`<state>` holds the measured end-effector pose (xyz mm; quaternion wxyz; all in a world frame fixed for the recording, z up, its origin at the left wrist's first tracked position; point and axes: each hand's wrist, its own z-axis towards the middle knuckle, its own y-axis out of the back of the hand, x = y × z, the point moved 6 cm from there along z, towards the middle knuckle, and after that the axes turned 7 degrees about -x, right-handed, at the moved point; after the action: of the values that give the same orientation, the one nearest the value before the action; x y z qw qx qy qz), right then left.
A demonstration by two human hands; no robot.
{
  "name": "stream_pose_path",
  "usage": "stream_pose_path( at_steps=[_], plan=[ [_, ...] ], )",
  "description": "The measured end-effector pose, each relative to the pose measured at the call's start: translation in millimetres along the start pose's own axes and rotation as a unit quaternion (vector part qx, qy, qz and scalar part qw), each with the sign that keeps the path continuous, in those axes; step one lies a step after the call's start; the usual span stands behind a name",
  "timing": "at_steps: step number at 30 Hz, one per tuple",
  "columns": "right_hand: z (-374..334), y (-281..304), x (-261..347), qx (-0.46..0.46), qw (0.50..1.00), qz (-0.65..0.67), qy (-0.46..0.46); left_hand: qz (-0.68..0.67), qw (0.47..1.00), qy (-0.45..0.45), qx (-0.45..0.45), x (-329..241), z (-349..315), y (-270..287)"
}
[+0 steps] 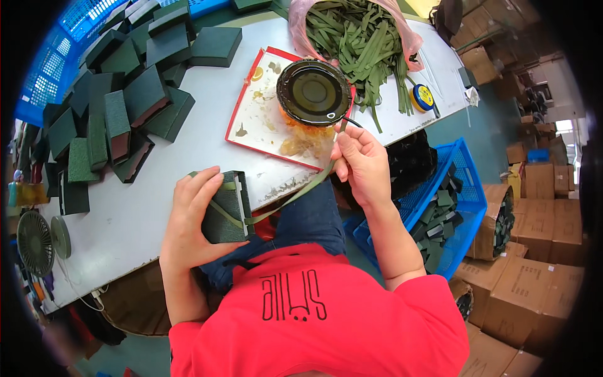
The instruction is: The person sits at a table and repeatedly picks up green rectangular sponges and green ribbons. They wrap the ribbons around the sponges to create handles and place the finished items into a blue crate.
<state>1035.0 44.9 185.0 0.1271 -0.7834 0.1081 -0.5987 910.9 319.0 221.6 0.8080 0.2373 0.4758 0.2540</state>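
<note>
My left hand (186, 220) is wrapped around a small dark green box (217, 229) at the table's front edge, fingers on its far side and thumb along the near side. A green ribbon (312, 186) lies across the box and runs up to the right in a slack curve. Its other end is pinched between thumb and fingers of my right hand (364, 164), beside the rim of a round dark pot (314, 94) that holds a dark, glossy liquid. Under the pot lies a white board with a red edge (247, 139), spotted with yellowish, glue-like residue.
Many dark green boxes (141, 94) are piled at the left, by a blue crate (41, 91). A pink plastic bag (409, 34) spills green ribbons (352, 44). Nearby sits a yellow-and-blue round tin (422, 98). A blue basket (472, 213) and cartons (521, 295) stand right; a fan (35, 244), left.
</note>
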Motion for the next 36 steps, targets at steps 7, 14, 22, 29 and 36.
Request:
stream_pose_path(
  at_steps=[7, 14, 22, 29, 36],
  plan=[
    [5.1, -1.4, -2.7, 0.004, 0.999, -0.052, -0.014, -0.006, 1.000, 0.019, 0.002, -6.3, 6.1, -3.4],
    [13.2, -8.0, -4.3, 0.011, 0.997, -0.075, -0.017, -0.012, 1.000, 0.008, 0.000, -9.6, 8.9, -4.2],
    [18.5, -7.2, -7.0, 0.002, 0.997, -0.070, -0.034, -0.016, 1.000, 0.009, -0.005, -10.2, 8.2, -4.1],
    [8.3, -3.5, -5.6, -0.008, 0.998, -0.055, -0.033, -0.010, 1.000, 0.012, -0.006, -8.9, 7.4, -3.2],
    [-40.0, -39.5, -2.9, 0.146, 0.976, -0.141, -0.080, -0.072, 0.997, -0.015, 0.004, -6.2, 8.7, -2.1]
  ],
)
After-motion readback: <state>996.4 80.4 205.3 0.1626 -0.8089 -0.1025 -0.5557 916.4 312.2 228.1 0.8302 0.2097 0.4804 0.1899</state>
